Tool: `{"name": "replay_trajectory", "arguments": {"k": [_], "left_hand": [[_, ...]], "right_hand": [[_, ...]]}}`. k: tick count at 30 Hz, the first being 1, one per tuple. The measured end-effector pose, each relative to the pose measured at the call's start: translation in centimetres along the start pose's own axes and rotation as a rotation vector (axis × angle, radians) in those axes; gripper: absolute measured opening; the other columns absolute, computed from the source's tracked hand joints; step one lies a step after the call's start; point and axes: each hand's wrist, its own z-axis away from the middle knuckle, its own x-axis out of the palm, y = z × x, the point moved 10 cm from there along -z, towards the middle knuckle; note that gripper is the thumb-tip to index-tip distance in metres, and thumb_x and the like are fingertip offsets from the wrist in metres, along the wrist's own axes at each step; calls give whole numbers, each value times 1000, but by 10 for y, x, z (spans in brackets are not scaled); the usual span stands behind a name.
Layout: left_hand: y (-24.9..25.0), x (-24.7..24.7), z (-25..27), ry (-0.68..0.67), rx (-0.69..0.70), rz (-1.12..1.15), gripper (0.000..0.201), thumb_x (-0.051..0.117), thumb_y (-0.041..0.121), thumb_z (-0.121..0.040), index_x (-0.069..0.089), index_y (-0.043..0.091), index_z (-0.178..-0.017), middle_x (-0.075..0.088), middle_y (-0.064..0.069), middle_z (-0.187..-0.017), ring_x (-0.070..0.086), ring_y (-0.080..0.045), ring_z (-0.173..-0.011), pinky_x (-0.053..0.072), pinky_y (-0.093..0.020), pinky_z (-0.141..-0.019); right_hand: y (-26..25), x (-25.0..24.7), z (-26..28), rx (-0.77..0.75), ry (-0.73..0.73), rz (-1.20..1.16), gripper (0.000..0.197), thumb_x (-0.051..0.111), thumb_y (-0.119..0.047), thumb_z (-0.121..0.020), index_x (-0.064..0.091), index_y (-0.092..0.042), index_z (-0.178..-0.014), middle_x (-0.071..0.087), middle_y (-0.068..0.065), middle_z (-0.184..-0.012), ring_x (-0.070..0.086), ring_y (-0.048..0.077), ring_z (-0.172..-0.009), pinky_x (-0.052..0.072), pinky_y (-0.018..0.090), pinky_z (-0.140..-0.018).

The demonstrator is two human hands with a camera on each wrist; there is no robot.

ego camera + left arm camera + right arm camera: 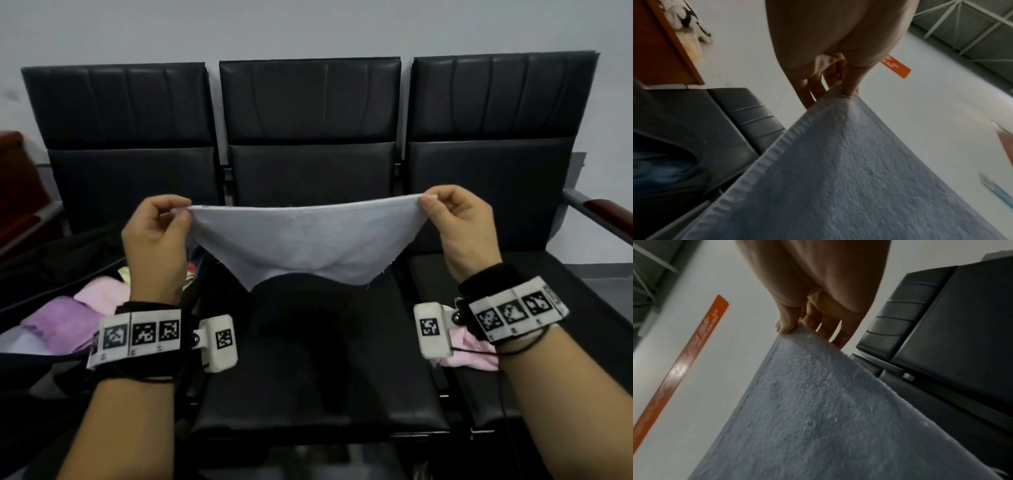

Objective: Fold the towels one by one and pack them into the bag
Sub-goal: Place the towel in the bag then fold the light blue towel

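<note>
Thumb and forefinger of the left hand are pinching one top corner of a grey towel, and the right hand is pinching the other top corner in the same way; each grip is closing on cloth alone, with the remaining fingers curling loosely behind the edge, as both wrist views are showing. Between the two hands the top hem is stretching nearly level, sagging a little in the middle, while the body of the towel is hanging free in the air above the middle seat of a row of black padded chairs, its lower edge dangling clear of the cushion.

Left of that seat, a dark open bag is lying with folded towels, pink and lilac, already showing inside. On the right-hand seat, just under the right wrist, a pink towel is waiting in a loose heap.

Judging from this, the grey towel is being opened out at the very start of its fold, with no crease made yet. The next move is probably calling for lowering it flat onto the middle seat, or bringing the two corners together to halve it, while keeping the hem taut so the edges are meeting squarely.
</note>
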Motion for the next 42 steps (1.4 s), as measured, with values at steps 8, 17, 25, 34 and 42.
{"name": "replay_trajectory", "arguments": {"k": [8,17,25,34,42], "left_hand": [[-111,17,112,-294,-466,39,30,56,-16,-84,64,11,-77,61,1,-68,54,-10,-68,41,-26,-66],[-155,10,175,-528,-702,-72,11,64,10,-66,70,16,-73,56,-1,-62,47,-17,-64,32,-31,-61],[-188,33,167,-492,-650,-197,20,65,1,-90,71,19,-84,69,7,-75,60,-2,-68,46,-21,-69],[-231,67,149,-395,-598,-336,11,61,3,-94,67,12,-93,64,1,-78,56,2,-61,45,-7,-59],[-277,90,151,-452,-662,-468,13,63,9,-93,67,21,-92,68,-1,-84,63,-18,-76,53,-31,-74]], "right_hand": [[131,-15,115,402,-42,60,25,60,-4,-94,68,-20,-77,67,-4,-74,60,13,-77,49,33,-75],[183,-29,175,563,-124,35,13,69,-15,-89,71,-19,-78,72,-2,-76,62,7,-68,48,15,-57],[216,-33,163,623,18,94,20,66,-12,-91,69,-21,-74,72,-1,-73,64,10,-67,52,22,-62],[277,-24,142,674,26,259,9,67,-15,-91,66,-11,-83,65,-11,-67,57,2,-62,46,17,-58],[315,-19,127,702,-11,449,14,69,-18,-89,64,-19,-75,67,-5,-70,58,0,-59,47,14,-58]]}}
